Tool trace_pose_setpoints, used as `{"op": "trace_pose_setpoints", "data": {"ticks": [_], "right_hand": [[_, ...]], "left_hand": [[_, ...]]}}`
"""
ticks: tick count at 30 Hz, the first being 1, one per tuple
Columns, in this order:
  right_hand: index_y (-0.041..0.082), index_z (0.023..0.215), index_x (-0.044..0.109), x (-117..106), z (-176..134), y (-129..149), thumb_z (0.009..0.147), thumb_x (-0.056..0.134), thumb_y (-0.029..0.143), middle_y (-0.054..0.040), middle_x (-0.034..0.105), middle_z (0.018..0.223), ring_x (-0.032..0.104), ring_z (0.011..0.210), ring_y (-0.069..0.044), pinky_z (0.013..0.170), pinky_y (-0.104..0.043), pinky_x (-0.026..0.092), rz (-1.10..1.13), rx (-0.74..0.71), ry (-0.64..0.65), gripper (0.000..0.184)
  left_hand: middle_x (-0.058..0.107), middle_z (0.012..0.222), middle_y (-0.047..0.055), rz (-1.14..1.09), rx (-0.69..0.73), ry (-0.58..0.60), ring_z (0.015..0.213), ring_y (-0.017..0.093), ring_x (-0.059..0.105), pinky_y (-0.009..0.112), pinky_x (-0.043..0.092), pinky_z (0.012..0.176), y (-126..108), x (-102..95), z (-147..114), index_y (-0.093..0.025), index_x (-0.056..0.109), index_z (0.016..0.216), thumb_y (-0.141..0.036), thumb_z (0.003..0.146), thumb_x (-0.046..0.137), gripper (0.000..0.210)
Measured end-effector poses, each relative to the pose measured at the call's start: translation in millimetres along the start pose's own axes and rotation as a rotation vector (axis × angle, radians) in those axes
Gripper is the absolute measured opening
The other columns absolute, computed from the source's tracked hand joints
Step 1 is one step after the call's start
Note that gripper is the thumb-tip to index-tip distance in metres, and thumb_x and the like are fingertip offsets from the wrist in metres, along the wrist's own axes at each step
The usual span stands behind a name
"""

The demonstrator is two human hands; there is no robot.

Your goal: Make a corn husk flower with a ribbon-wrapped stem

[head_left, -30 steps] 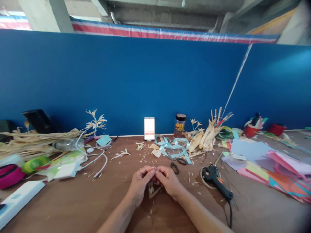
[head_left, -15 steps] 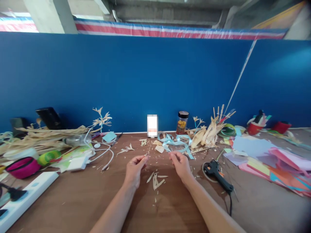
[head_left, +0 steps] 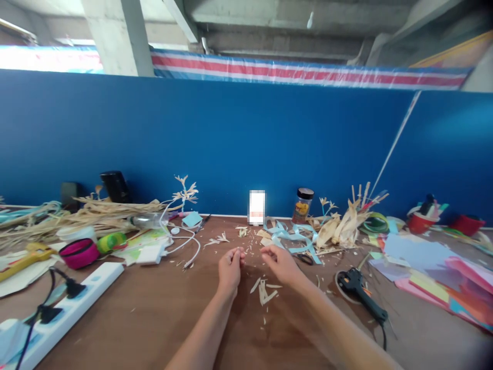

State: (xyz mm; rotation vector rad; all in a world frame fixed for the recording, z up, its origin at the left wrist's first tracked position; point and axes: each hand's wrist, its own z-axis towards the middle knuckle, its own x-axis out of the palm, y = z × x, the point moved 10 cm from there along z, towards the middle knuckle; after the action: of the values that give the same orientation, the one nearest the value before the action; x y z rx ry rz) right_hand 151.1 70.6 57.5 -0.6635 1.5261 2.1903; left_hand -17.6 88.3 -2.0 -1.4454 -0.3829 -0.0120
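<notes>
My left hand (head_left: 230,270) is raised over the middle of the table, thumb and fingers pinched together. Whatever it grips, if anything, is too small to make out. Close by on the right, my right hand (head_left: 280,263) has its fingers curled in with the thumb against them, and I cannot make out anything in it. A small gap separates the two hands. Just below them on the table lies a small heap of pale dried husk strips (head_left: 264,292). Behind the right hand are a light blue ribbon (head_left: 287,236) and scissors handles (head_left: 306,259).
A black glue gun (head_left: 362,295) lies at right, near coloured paper (head_left: 416,257). Dried husks (head_left: 341,228) and a lidded jar (head_left: 302,205) stand at the back. At left are a white power strip (head_left: 82,303), a pink band (head_left: 79,253) and white cables (head_left: 196,241).
The camera view has shifted, moving the scene right and slightly down. My right hand has come closer to my left hand.
</notes>
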Motion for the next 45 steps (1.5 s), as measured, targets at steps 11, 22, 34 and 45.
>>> {"op": "trace_pose_setpoints", "data": {"ticks": [11,22,34,45], "right_hand": [[0.019,0.09,0.061,35,27,13,0.076,0.048,0.025,-0.0037,0.064,0.081,0.056,0.073,-0.015,0.065,-0.025,0.038,-0.222,-0.041,0.167,0.02],[0.024,0.083,0.062,44,-15,0,0.071,0.057,0.025,-0.0016,0.062,0.08,0.055,0.075,-0.016,0.063,-0.023,0.034,-0.522,-0.085,0.307,0.014],[0.019,0.077,0.056,41,-17,-12,0.078,0.048,0.017,-0.0033,0.054,0.082,0.05,0.077,-0.014,0.065,-0.022,0.033,-0.545,-0.06,0.204,0.009],[0.02,0.078,0.058,33,-21,-19,0.076,0.052,0.02,-0.0031,0.055,0.082,0.05,0.08,-0.016,0.069,-0.023,0.034,-0.491,-0.107,0.249,0.006]], "left_hand": [[0.062,0.061,0.002,0.001,-0.023,-0.034,0.053,0.01,0.051,0.021,0.039,0.052,6,-9.4,3,-0.01,0.066,0.076,-0.034,0.058,0.066,0.03],[0.064,0.067,0.005,-0.085,-0.112,0.009,0.057,0.01,0.054,0.022,0.043,0.056,17,2.7,-2,-0.011,0.066,0.079,-0.036,0.059,0.066,0.032],[0.066,0.075,0.006,0.023,-0.078,0.075,0.062,0.013,0.057,0.025,0.044,0.06,13,11.6,-5,-0.012,0.064,0.086,-0.029,0.064,0.061,0.028],[0.068,0.074,0.004,0.756,0.201,0.206,0.069,0.019,0.057,0.025,0.033,0.063,-13,25.8,-21,-0.026,0.067,0.072,-0.025,0.068,0.056,0.012]]}}
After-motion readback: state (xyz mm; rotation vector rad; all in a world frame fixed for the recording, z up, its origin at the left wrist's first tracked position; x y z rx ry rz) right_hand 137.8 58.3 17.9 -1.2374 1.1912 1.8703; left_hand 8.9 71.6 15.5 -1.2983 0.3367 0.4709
